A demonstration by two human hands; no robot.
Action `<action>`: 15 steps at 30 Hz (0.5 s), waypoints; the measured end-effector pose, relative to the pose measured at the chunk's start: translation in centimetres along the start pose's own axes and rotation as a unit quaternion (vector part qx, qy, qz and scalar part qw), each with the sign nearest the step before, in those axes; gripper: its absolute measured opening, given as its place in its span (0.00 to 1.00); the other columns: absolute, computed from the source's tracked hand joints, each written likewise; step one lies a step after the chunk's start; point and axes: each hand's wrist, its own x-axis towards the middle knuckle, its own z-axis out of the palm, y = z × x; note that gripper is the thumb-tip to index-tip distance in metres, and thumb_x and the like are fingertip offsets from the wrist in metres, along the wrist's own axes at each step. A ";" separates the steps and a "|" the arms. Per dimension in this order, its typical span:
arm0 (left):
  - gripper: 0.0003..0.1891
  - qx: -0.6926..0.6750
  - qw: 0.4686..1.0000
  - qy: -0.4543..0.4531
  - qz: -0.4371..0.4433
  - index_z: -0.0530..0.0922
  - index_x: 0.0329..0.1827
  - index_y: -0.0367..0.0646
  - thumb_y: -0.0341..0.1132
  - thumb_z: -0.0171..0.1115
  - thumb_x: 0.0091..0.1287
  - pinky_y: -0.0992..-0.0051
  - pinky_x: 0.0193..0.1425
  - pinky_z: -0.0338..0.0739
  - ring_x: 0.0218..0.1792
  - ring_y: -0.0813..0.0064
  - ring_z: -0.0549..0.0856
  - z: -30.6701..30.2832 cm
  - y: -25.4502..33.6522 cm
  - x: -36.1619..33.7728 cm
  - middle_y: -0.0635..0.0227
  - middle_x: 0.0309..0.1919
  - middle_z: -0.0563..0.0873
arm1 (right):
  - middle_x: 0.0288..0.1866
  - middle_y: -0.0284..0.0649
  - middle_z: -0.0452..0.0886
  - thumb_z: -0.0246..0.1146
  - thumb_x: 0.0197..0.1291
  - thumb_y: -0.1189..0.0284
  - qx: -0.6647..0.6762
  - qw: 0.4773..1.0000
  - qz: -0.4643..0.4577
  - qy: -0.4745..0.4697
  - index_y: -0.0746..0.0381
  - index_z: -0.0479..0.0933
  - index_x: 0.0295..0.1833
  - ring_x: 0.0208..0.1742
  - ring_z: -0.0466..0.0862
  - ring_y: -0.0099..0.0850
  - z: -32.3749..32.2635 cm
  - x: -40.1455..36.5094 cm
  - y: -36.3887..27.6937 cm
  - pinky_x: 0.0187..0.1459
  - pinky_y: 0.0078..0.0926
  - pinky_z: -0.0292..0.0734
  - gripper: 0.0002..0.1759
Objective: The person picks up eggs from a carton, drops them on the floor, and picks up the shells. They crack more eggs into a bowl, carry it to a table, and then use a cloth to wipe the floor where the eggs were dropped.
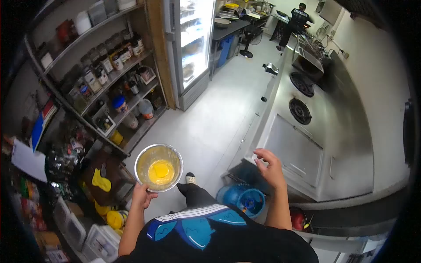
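The left hand [143,197] has its fingers clamped on the lower-left rim of 1 metal bowl [151,156]; how far they reach beneath it cannot be told. The bowl sits ahead of those fingers, tilted enough to show its inside; a yellow mixture [161,171] lies in the bottom, with a brighter, smoother patch in its middle and paler smears on the wall around it.

The right hand [269,168] is in the air, well apart from the bowl, holding nothing; its thumb and forefinger are apart, the other fingers lightly bent; the steel counter [294,144] lies just to the right of these fingertips, and 2 black burners, the nearer burner [300,111] and the farther burner [301,84], lie ahead and to the right of them. Below and left of the right fingers stands a blue gas cylinder [251,202]; between the 2 hands, lower down, 1 shoe [190,179] shows on the pale floor [215,118].

Left of the left fingers is a yellow cloth-like item [101,180]; ahead and left of them rises a metal rack [115,79] with jars and tubs; beyond the bowl stands a lit fridge [193,44]; far ahead of the right fingers, 1 other person [300,21] in black stands by the counter.
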 end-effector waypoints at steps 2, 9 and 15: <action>0.23 -0.014 1.000 0.002 -0.022 0.61 0.60 0.42 0.25 0.45 0.59 0.74 0.17 0.82 0.27 0.65 0.83 1.1 2.5 4.3 0.55 0.42 0.78 | 0.45 0.41 0.80 0.62 0.49 0.79 0.001 0.999 0.022 0.022 0.62 0.77 0.45 0.39 0.79 0.31 1.4 4.7 1.7 0.44 0.25 0.74 0.14; 0.22 0.031 0.997 -0.052 -0.038 0.61 0.60 0.42 0.25 0.45 0.60 0.74 0.18 0.82 0.26 0.65 0.83 7.8 12.5 18.6 0.54 0.42 0.79 | 0.44 0.40 0.80 0.62 0.50 0.78 0.014 0.997 0.056 0.045 0.61 0.77 0.45 0.39 0.79 0.31 4.6 21.0 5.6 0.39 0.25 0.74 0.13; 0.23 0.066 0.994 -0.083 -0.039 0.61 0.61 0.43 0.26 0.47 0.60 0.75 0.17 0.81 0.26 0.66 0.83 17.1 20.5 31.4 0.56 0.41 0.79 | 0.45 0.41 0.79 0.62 0.50 0.78 -0.012 0.999 0.029 0.043 0.62 0.77 0.46 0.41 0.78 0.34 5.4 35.2 6.0 0.44 0.26 0.73 0.14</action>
